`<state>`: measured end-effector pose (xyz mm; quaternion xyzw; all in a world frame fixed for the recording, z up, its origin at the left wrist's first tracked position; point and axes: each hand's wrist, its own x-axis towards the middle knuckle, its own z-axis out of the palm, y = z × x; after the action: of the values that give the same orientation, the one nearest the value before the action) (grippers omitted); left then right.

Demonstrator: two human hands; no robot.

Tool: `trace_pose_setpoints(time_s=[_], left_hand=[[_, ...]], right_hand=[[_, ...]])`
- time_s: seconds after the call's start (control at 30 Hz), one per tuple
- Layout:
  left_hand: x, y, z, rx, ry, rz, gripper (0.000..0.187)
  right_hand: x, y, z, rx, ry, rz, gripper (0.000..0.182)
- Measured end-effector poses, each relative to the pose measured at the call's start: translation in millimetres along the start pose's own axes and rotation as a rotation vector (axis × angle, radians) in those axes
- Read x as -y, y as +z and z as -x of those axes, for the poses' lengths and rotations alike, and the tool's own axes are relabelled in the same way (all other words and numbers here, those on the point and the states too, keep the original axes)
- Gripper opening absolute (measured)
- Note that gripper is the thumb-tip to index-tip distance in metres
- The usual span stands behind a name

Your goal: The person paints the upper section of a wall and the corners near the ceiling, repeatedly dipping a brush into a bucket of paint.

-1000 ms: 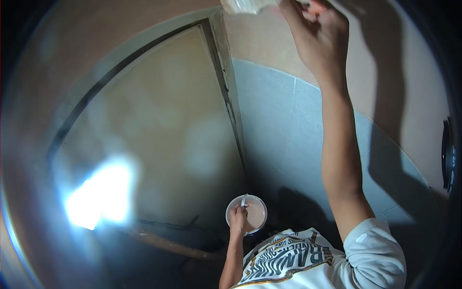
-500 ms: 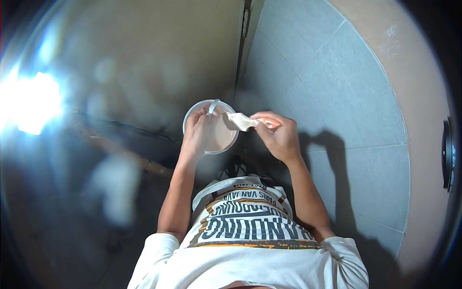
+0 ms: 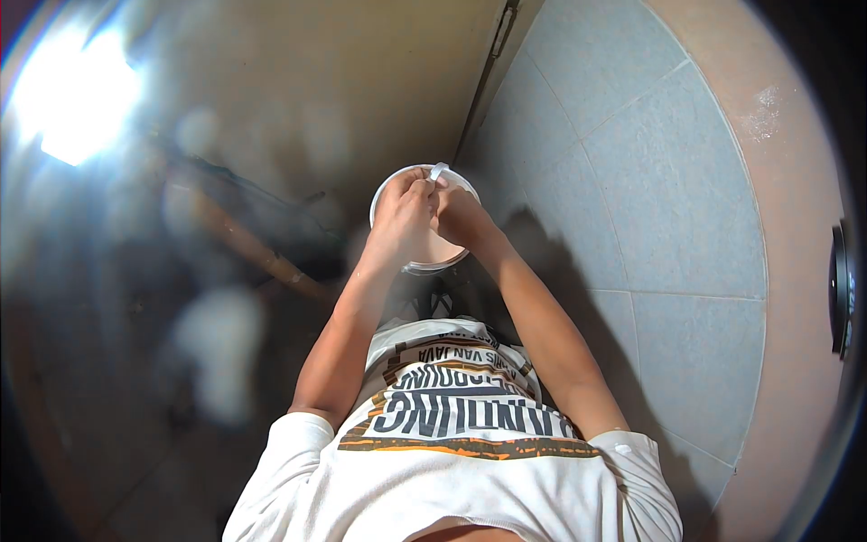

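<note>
Nearest, below the bucket (image 3: 440, 252) in the view, spreads the person's white shirt (image 3: 424, 488), printed in dark capitals between orange-and-black bands. Folds cut the words: "NDUNG" reads largest, part of "GROUND" sits next, then "VAN JAVA"; the smallest line is too creased to read. Dark footwear (image 3: 438, 303) shows between the shirt and the bucket.

The left hand (image 3: 408, 208) is curled over the bucket's left side, fingers closed on its white handle (image 3: 439, 171). The right hand (image 3: 459, 215) reaches over the bucket's right rim, close against the left; its fingers are hidden, so whether they grip anything cannot be told. The round white bucket, between the forearms, holds a pinkish-beige substance.

Right of the bucket, grey-blue tiles (image 3: 673, 194) run to a curved-looking edge, with a pinkish-brown wall (image 3: 790, 208) past them bearing a whitish smudge (image 3: 766, 113). At the far right, a black rounded object (image 3: 840, 289) carries lettering too slanted to read. Left of the bucket lie shadowed ground and a brown pole (image 3: 244, 237). Beyond the bucket stands a beige panel (image 3: 361, 72), its dark edge seam narrowing the room on that side. A glaring light (image 3: 77, 95) fills the upper left.
</note>
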<state>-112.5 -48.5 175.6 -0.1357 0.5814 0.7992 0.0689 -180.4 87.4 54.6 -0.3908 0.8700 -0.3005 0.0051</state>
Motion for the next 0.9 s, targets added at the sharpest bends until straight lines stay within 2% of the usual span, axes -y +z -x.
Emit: trace_pose_setpoints(time_s=[0.03,0.13,0.17,0.27,0.3,0.37,0.4,0.6,0.7,0.8,0.9], left_hand=[[4,-2,-3,-0.002,0.009,0.007,0.017],[3,2,-6,0.028,0.022,-0.014,0.017],[-1,5,-4,0.021,0.008,-0.025,0.017],[-3,0,-4,0.076,0.064,-0.106,0.016],[-11,4,0,0.043,-0.001,-0.062,0.018],[-8,0,-1,0.068,0.034,-0.222,0.025],[-7,-2,-2,0.082,0.052,-0.301,0.030],[-9,1,2,0.053,-0.010,-0.245,0.030],[-9,-2,1,0.056,-0.039,-0.254,0.029],[-1,-1,-3,0.034,0.039,-0.166,0.021],[-22,9,10,0.024,0.022,-0.157,0.022]], right_hand=[[0,5,1,-0.086,-0.012,-0.012,0.038],[10,-2,4,-0.057,0.071,-0.066,0.038],[22,-17,10,0.012,0.219,-0.116,0.011],[50,-64,21,-0.044,0.271,-0.128,0.013],[52,-74,29,-0.081,0.350,-0.200,0.015],[54,-91,43,-0.159,0.510,-0.348,0.018],[57,-97,46,-0.170,0.534,-0.347,0.018],[58,-104,57,-0.298,0.591,-0.363,0.021],[46,-94,67,-0.448,0.656,-0.715,0.018],[46,-102,81,-0.531,0.754,-1.030,0.020],[28,-104,104,-0.610,0.798,-1.232,0.025]])
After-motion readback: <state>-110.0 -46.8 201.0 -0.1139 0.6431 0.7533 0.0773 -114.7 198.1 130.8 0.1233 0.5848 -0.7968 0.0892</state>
